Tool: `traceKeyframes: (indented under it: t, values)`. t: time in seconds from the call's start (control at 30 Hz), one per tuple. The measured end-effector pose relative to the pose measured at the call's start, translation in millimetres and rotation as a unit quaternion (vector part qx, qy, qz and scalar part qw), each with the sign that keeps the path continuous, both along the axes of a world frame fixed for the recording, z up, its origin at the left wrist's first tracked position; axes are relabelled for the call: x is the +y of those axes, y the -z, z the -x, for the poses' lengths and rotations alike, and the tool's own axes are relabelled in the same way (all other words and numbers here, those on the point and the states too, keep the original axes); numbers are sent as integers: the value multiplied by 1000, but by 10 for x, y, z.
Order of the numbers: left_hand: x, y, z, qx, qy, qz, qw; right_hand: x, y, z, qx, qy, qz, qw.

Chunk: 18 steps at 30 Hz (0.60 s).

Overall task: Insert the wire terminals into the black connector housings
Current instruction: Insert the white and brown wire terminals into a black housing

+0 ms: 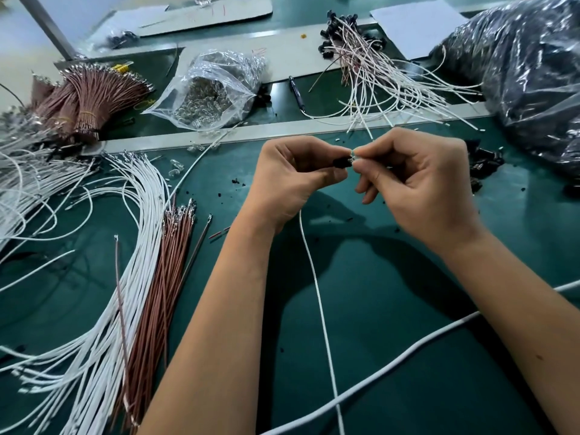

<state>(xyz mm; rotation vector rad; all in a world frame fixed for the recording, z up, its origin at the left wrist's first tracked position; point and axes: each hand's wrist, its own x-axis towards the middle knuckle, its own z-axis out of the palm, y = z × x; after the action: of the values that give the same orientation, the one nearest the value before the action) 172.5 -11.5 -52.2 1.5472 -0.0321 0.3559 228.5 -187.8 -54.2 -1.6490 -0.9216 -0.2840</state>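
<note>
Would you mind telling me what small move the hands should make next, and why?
Probably push the terminal leftward into the housing. The left hand pinches the black housing, the right hand pinches the metal terminal right at its opening, and metal still shows between them.

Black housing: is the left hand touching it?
Touching. The head view shows the left hand pinching the black housing between its thumb and fingertips.

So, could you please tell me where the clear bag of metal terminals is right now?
In the head view, the clear bag of metal terminals lies upper left of centre, between the bound brown wire bundle and the black pen.
</note>
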Motion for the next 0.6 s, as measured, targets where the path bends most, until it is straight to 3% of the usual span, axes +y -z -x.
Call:
traceKeyframes:
  t: [0.6]
  values:
    - [-12,-7,1,-9,-20,-88,996,-44,48,-48,76,-23,32,996]
